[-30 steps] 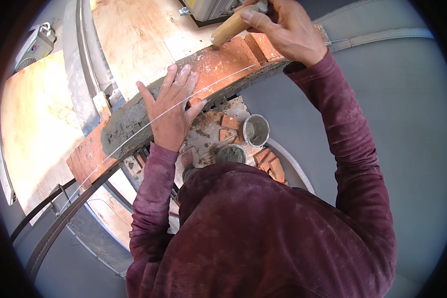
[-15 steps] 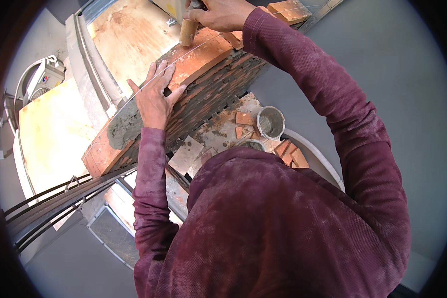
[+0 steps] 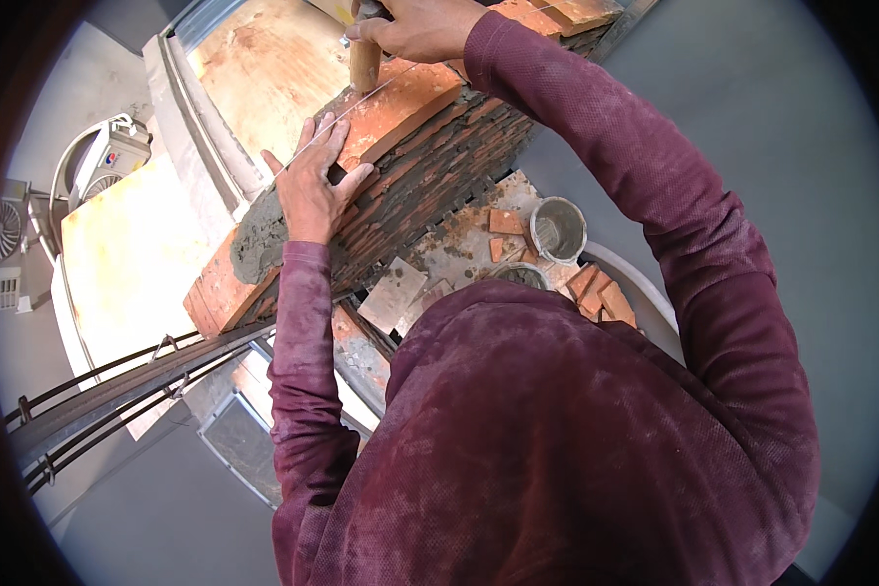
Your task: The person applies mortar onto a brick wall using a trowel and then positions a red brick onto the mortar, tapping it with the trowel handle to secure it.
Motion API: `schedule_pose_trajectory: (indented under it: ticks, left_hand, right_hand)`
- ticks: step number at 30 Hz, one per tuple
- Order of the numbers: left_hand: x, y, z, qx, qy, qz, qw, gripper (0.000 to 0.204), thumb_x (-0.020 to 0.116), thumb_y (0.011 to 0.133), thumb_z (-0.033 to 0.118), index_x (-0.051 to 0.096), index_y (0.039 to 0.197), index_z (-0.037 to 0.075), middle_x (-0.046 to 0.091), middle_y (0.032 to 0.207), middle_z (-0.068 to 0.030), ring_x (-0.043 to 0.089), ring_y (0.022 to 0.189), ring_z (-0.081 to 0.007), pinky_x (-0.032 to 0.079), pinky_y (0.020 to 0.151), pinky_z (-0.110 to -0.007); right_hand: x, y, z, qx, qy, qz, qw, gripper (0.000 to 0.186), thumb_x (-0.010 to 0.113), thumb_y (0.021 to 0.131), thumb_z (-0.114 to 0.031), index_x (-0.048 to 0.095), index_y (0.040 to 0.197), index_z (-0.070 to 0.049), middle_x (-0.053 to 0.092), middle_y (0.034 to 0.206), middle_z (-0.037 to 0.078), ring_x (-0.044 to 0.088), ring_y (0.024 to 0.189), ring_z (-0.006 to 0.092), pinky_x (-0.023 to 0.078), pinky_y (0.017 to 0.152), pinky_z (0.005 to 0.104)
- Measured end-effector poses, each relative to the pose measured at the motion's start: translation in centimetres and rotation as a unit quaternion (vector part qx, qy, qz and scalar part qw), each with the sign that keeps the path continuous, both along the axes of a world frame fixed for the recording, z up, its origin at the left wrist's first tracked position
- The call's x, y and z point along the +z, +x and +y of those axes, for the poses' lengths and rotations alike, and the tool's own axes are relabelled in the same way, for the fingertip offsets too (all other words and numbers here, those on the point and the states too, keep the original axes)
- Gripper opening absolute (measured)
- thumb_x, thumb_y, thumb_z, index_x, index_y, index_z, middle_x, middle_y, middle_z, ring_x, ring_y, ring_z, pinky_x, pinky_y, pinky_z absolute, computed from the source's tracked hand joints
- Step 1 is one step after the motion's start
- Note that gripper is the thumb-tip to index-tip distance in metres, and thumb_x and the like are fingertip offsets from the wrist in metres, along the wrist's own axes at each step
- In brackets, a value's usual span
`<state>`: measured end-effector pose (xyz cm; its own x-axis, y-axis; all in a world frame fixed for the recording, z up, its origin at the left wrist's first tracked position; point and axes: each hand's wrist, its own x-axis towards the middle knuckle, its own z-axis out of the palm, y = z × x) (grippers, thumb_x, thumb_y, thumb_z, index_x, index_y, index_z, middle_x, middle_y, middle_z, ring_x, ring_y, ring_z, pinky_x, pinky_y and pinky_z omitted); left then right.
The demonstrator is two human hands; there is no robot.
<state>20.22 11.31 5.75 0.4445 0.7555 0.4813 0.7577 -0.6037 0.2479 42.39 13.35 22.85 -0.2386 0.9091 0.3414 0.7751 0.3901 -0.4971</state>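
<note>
My right hand [image 3: 425, 27] grips a tool with a thick wooden handle [image 3: 364, 66]; its other end is hidden by the hand. The handle's butt end points down at an orange brick [image 3: 400, 107] on top of the brick wall [image 3: 430, 161], at or just above its surface. My left hand [image 3: 313, 190] lies with fingers spread, fingertips at the brick's near-left end. Beside that hand, grey mortar [image 3: 259, 244] is spread over the wall top. A thin taut string [image 3: 386, 84] runs along the brick, passing by the left fingers.
Below the wall stand a bucket [image 3: 558, 230] and a second mortar bucket [image 3: 525, 276], with loose brick pieces [image 3: 601, 293] and a flat tile [image 3: 393, 296] nearby. Dark cables or pipes [image 3: 137, 391] run at the lower left. Plywood boards [image 3: 127, 254] lie beyond the wall.
The view has shifted, so the scene sits farther right. My right hand and the tool handle have moved slightly left along the brick. The left hand stays at the brick's end.
</note>
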Motion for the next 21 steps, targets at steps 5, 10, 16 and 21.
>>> schedule_pose_trajectory:
  ticks: [5,10,16,21]
  left_hand:
    - [0.4,0.5,-0.1,0.001,-0.002,-0.002,1.000,0.069,0.079,0.068,0.046,0.056,0.132,0.033,0.055,0.137,0.0055,0.043,0.134,-0.0168,0.005,0.113,-0.066]
    - [0.4,0.2,-0.1,-0.001,-0.013,-0.010,1.000,0.068,0.079,0.071,0.045,0.054,0.134,0.032,0.055,0.137,0.0031,0.044,0.134,-0.0189,0.005,0.113,-0.067]
    - [1.5,0.3,-0.6,0.014,-0.017,0.026,0.999,0.070,0.078,0.071,0.045,0.054,0.134,0.027,0.054,0.138,0.0011,0.041,0.136,-0.0192,0.006,0.114,-0.066]
    - [3.9,2.2,-2.4,-0.032,-0.026,0.039,0.998,0.076,0.076,0.073,0.042,0.047,0.139,0.018,0.047,0.144,-0.0036,0.030,0.141,-0.0239,0.006,0.117,-0.061]
  right_hand:
    - [-1.6,0.1,0.3,0.011,-0.033,-0.010,0.999,0.030,0.060,0.082,-0.021,0.052,0.095,0.005,0.058,0.083,0.029,0.059,0.086,0.0464,0.045,0.073,0.0491]
    - [-3.0,0.9,1.2,0.013,0.055,-0.064,0.996,0.030,0.062,0.086,-0.022,0.056,0.098,0.005,0.062,0.085,0.022,0.065,0.080,0.0356,0.051,0.072,0.0416]
    - [-1.6,1.9,3.5,0.037,0.067,-0.153,0.985,0.036,0.062,0.090,-0.034,0.059,0.099,0.001,0.064,0.081,0.020,0.064,0.071,0.0332,0.049,0.069,0.0402]
    - [5.6,3.8,7.6,0.023,0.051,-0.274,0.960,0.038,0.061,0.091,-0.038,0.058,0.102,-0.002,0.062,0.080,0.018,0.063,0.074,0.0326,0.050,0.069,0.0419]
